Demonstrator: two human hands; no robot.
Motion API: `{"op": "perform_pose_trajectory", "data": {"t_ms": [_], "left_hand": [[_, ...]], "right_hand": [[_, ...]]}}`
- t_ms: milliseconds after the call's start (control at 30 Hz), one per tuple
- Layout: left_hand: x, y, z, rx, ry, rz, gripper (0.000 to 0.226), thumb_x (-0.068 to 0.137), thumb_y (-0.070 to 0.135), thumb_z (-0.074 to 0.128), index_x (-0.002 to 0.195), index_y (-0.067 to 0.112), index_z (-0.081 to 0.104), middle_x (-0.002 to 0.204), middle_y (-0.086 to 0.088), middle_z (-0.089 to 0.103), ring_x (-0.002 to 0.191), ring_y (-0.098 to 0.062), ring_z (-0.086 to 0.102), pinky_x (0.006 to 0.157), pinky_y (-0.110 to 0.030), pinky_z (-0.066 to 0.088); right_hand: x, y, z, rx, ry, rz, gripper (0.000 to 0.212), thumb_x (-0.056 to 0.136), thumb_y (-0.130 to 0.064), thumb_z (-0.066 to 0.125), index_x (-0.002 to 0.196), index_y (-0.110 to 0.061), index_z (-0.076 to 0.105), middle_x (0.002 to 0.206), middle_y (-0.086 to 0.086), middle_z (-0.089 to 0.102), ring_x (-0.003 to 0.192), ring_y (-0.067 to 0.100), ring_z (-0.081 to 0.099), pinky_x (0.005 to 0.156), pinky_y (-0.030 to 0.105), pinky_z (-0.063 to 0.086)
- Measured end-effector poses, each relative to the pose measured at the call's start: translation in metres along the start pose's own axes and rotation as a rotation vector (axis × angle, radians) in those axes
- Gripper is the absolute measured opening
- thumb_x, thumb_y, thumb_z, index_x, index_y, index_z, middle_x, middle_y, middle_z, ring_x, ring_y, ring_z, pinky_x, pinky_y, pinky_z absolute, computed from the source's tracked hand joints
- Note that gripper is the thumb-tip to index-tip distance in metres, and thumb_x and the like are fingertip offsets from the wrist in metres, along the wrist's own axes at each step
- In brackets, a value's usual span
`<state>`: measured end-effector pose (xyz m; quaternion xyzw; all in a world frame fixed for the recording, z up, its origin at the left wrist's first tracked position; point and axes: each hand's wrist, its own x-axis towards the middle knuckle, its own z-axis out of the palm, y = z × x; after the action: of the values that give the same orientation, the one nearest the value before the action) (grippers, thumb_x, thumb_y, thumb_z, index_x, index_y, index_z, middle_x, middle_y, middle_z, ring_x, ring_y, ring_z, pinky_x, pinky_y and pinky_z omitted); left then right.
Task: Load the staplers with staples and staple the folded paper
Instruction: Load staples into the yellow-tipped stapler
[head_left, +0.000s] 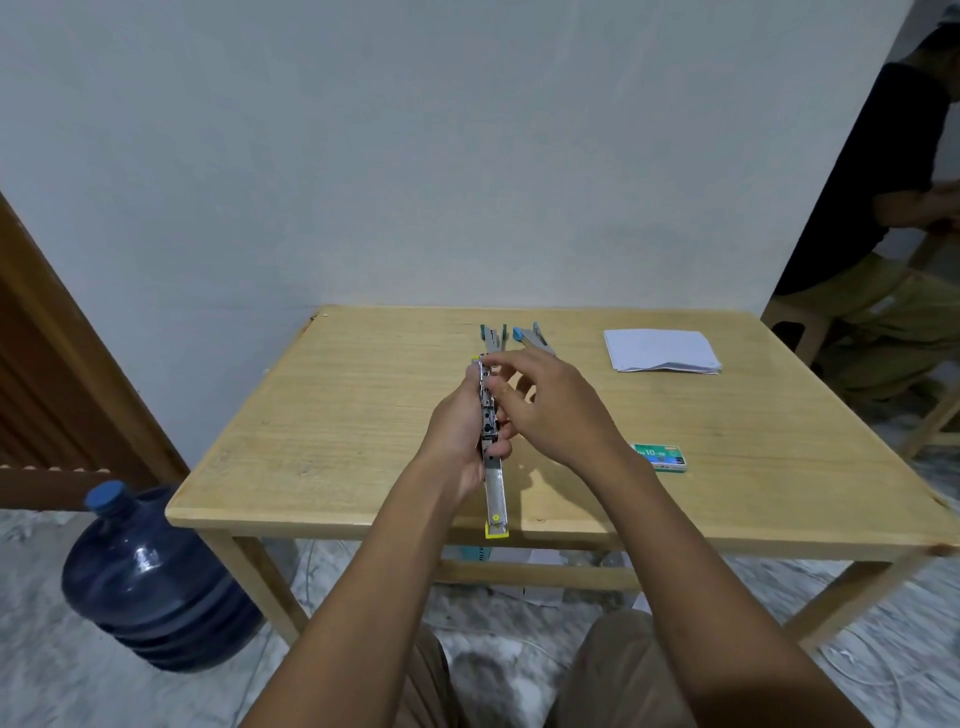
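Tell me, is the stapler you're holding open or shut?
Open. The stapler lies swung out in one long line, yellow ends far apart, gripped by the left hand.

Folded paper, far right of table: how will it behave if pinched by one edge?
Likely floppy and light: the folded paper looks like thin sheets. Its near edge gapes slightly, so layers may fan apart.

Silver stapler w/ yellow ends (495, 491): mid-section hidden btwn left hand (457, 431) and right hand (550, 405); what the right fingertips pinch is too small to tell. Two blue-tipped grey staplers (492, 338): near ends behind the right hand. Green staple box (665, 457): left end behind the wrist, print illegible. Seated person in dark top (872, 208): cut by right edge.
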<state>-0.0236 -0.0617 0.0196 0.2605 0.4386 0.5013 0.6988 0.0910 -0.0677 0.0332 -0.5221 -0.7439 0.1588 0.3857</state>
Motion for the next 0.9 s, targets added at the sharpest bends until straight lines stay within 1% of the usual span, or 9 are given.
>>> {"op": "perform_pose_trajectory", "data": {"t_ms": [100,200,267,367,400,567,633,733,900], "left_hand": [[0.001,0.002,-0.002,0.023,-0.041,0.000,0.042,0.105,0.040,0.039,0.108,0.010,0.069,0.100,-0.015,0.055,0.037,-0.011,0.038,0.031,-0.018,0.024],[0.000,0.003,-0.004,0.052,-0.100,0.004,0.045,0.106,0.036,0.036,0.123,0.005,0.064,0.079,-0.011,0.049,0.038,-0.011,0.037,0.032,-0.019,0.024],[-0.001,0.003,-0.004,0.065,-0.141,0.011,0.044,0.106,0.035,0.034,0.112,0.004,0.065,0.064,-0.004,0.038,0.040,-0.011,0.037,0.032,-0.018,0.024],[-0.006,0.002,-0.003,0.072,-0.174,0.022,0.045,0.107,0.034,0.031,0.092,0.006,0.062,0.058,-0.002,0.034,0.039,-0.011,0.036,0.031,-0.018,0.023],[-0.006,0.001,-0.004,0.074,-0.169,0.025,0.045,0.107,0.034,0.030,0.089,0.006,0.060,0.058,-0.002,0.034,0.038,-0.011,0.036,0.031,-0.018,0.023],[-0.002,-0.006,-0.005,0.081,-0.118,0.045,0.043,0.107,0.035,0.032,0.098,0.002,0.057,0.054,-0.003,0.046,0.036,-0.010,0.037,0.031,-0.017,0.025],[-0.001,-0.008,-0.006,0.071,-0.099,0.050,0.042,0.107,0.035,0.032,0.102,0.001,0.055,0.049,-0.003,0.048,0.036,-0.011,0.037,0.031,-0.018,0.025],[0.000,-0.009,-0.008,0.053,-0.078,0.049,0.041,0.107,0.036,0.032,0.104,0.001,0.053,0.053,-0.004,0.041,0.036,-0.011,0.037,0.031,-0.018,0.025],[0.000,-0.009,-0.010,0.056,-0.075,0.040,0.046,0.107,0.037,0.033,0.121,-0.002,0.054,0.060,-0.007,0.041,0.038,-0.011,0.038,0.030,-0.019,0.027]], "right_hand": [[0.001,0.000,0.001,0.018,0.037,-0.003,0.022,0.092,-0.028,0.063,0.113,-0.031,0.069,0.090,-0.016,0.062,0.076,0.007,0.061,0.076,0.035,0.054],[0.002,0.000,0.000,0.078,0.059,0.019,0.018,0.090,-0.023,0.065,0.107,-0.025,0.070,0.084,-0.012,0.066,0.070,0.008,0.065,0.073,0.035,0.057],[0.002,0.001,0.000,0.107,0.065,0.033,0.015,0.090,-0.021,0.066,0.104,-0.022,0.071,0.082,-0.009,0.068,0.068,0.009,0.068,0.070,0.030,0.058],[-0.001,0.001,-0.001,0.135,0.058,0.051,0.012,0.090,-0.019,0.067,0.102,-0.020,0.070,0.075,-0.013,0.066,0.062,0.001,0.067,0.061,0.009,0.049],[-0.002,0.001,-0.001,0.139,0.057,0.057,0.011,0.090,-0.019,0.068,0.101,-0.021,0.070,0.074,-0.013,0.066,0.063,0.000,0.066,0.060,0.006,0.047],[-0.009,0.005,0.004,0.128,0.059,0.048,0.007,0.088,-0.017,0.067,0.093,-0.021,0.070,0.086,-0.009,0.067,0.075,0.005,0.068,0.074,0.017,0.055],[-0.012,0.004,0.005,0.163,0.054,0.047,0.007,0.089,-0.014,0.066,0.089,-0.020,0.068,0.086,-0.012,0.065,0.068,0.006,0.069,0.072,0.019,0.057],[-0.017,0.003,0.004,0.233,0.032,0.063,0.003,0.090,-0.011,0.065,0.091,-0.013,0.068,0.086,-0.003,0.068,0.056,0.009,0.071,0.068,0.030,0.061],[-0.019,0.004,0.007,0.229,0.074,0.029,0.001,0.089,-0.013,0.068,0.090,-0.012,0.069,0.086,-0.004,0.069,0.059,0.006,0.070,0.069,0.028,0.060]]}}
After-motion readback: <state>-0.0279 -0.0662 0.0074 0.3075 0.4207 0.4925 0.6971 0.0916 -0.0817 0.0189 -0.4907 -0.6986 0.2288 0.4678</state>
